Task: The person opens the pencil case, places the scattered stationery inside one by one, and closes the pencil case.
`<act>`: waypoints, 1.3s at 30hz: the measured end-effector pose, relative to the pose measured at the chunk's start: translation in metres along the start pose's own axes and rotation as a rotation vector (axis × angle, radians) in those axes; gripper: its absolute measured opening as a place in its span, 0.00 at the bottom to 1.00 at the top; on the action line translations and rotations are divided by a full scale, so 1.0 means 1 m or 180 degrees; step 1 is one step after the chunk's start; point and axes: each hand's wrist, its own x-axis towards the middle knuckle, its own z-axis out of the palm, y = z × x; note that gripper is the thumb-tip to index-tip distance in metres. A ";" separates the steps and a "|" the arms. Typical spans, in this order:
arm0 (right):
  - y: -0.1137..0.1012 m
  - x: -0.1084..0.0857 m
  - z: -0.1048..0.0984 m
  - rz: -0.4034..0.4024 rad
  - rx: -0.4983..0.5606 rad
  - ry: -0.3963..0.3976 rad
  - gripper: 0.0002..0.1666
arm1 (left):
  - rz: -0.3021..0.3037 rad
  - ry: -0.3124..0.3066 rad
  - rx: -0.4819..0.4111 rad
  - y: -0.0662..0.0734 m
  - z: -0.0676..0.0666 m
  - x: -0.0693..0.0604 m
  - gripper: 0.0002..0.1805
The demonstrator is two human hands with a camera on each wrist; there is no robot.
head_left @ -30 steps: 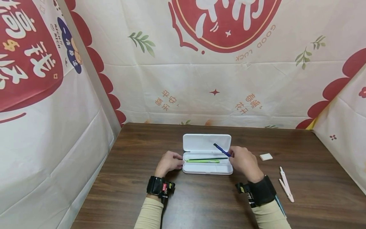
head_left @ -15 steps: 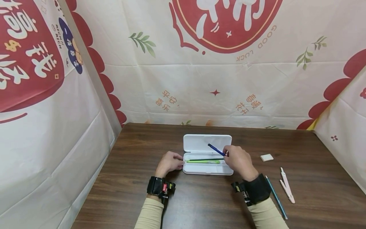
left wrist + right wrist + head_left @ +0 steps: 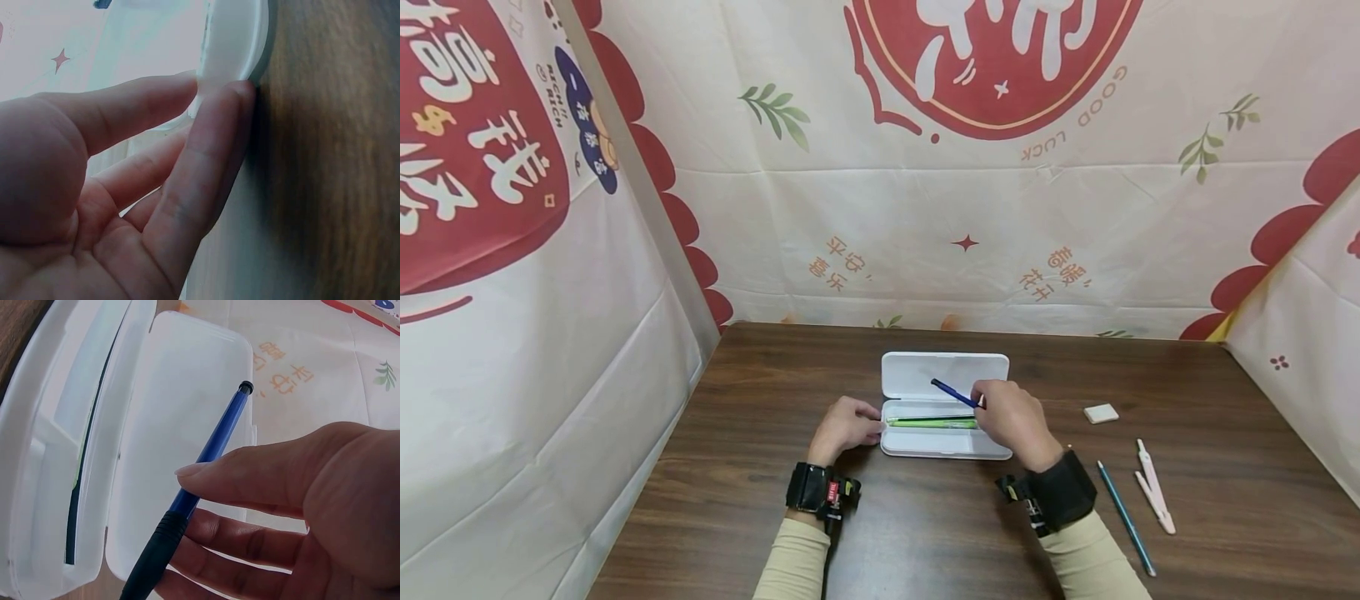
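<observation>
A white pencil case (image 3: 946, 451) lies on the table with its lid (image 3: 917, 375) raised at the back. My left hand (image 3: 844, 429) pinches the case's left end, thumb on the rim and fingers against the outer wall (image 3: 234, 56). Between thumb and fingers, my right hand (image 3: 1018, 421) holds a blue pen (image 3: 219, 434) with a dark grip (image 3: 153, 556), tilted above the open case. Inside the case lie a bright green pen or pencil (image 3: 932, 423) and a dark slim stick (image 3: 72, 528), whose kind I cannot tell.
On the brown wooden table (image 3: 760, 467), a white eraser (image 3: 1101, 413) lies right of the right hand. Nearer are a teal pencil (image 3: 1126, 517) and a white drawing compass (image 3: 1154, 486). Printed cloth (image 3: 880, 200) hangs behind the table and at both sides.
My right hand has moved left over the pencil case, carrying the blue pen. The teal pencil, mostly covered by the right arm before, now shows fully. My left hand stays put.
</observation>
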 end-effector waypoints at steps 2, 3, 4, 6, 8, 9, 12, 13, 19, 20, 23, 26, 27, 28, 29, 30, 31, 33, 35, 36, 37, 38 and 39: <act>-0.002 0.001 0.002 -0.0023 -0.0001 0.0003 0.07 | -0.0011 0.0005 0.0024 0.000 0.000 0.000 0.11; -0.003 0.002 0.003 -0.0037 -0.0009 0.0008 0.07 | -0.0019 0.0010 0.0037 0.000 0.000 0.000 0.11; -0.004 0.003 0.004 -0.0048 -0.0013 0.0007 0.07 | -0.0022 0.0010 0.0046 0.000 0.000 0.000 0.11; -0.006 0.005 0.006 -0.0065 -0.0021 0.0003 0.07 | -0.0030 0.0009 0.0054 0.000 0.000 0.000 0.11; -0.007 0.006 0.009 -0.0079 -0.0028 -0.0001 0.06 | -0.0039 0.0009 0.0057 0.000 0.000 0.000 0.11; -0.008 0.007 0.010 -0.0085 -0.0038 -0.0001 0.06 | -0.0044 0.0005 0.0043 0.000 0.000 0.000 0.11; -0.010 0.008 0.013 -0.0112 -0.0061 0.0004 0.06 | -0.0038 0.0001 0.0019 0.000 0.000 0.000 0.11; -0.010 0.009 0.013 -0.0120 -0.0071 0.0008 0.06 | -0.0039 0.0002 0.0011 0.000 0.000 0.000 0.11; -0.013 0.011 0.017 -0.0166 -0.0118 0.0033 0.06 | -0.0053 0.0018 0.0027 0.001 -0.001 0.000 0.11; -0.013 0.012 0.017 -0.0173 -0.0128 0.0034 0.06 | -0.0057 0.0013 0.0030 0.001 -0.001 0.000 0.11; -0.014 0.013 0.018 -0.0199 -0.0157 0.0038 0.05 | -0.0078 0.0004 0.0034 0.001 -0.001 -0.001 0.11; -0.015 0.014 0.020 -0.0235 -0.0186 0.0089 0.05 | -0.0091 0.0012 0.0044 0.001 -0.001 -0.001 0.11; -0.015 0.014 0.021 -0.0258 -0.0199 0.0110 0.05 | -0.0090 0.0017 0.0046 0.001 -0.001 -0.001 0.11; -0.015 0.015 0.021 -0.0272 -0.0208 0.0123 0.05 | -0.0088 0.0018 0.0042 0.001 -0.001 -0.001 0.11; -0.015 0.015 0.022 -0.0285 -0.0220 0.0141 0.05 | -0.0076 0.0019 0.0054 0.001 -0.001 -0.001 0.11; -0.015 0.016 0.023 -0.0295 -0.0235 0.0157 0.05 | -0.0070 0.0017 0.0048 0.001 -0.001 -0.001 0.11; -0.015 0.017 0.024 -0.0298 -0.0244 0.0158 0.05 | -0.0066 0.0015 0.0039 0.001 0.000 -0.001 0.11; -0.015 0.019 0.026 -0.0305 -0.0270 0.0160 0.06 | -0.0049 0.0017 0.0026 0.002 0.000 -0.001 0.11; -0.016 0.021 0.028 -0.0291 -0.0283 0.0148 0.06 | -0.0038 0.0018 0.0027 0.002 -0.001 -0.001 0.11; -0.016 0.022 0.029 -0.0291 -0.0285 0.0145 0.06 | -0.0041 0.0019 0.0021 0.002 -0.001 -0.001 0.11; -0.016 0.022 0.030 -0.0290 -0.0292 0.0141 0.06 | -0.0039 0.0021 0.0024 0.002 -0.001 -0.001 0.11; -0.016 0.023 0.031 -0.0296 -0.0300 0.0145 0.06 | -0.0038 0.0023 0.0026 0.002 -0.001 -0.001 0.11; -0.017 0.024 0.032 -0.0306 -0.0311 0.0152 0.06 | -0.0037 0.0023 0.0029 0.002 -0.001 -0.001 0.11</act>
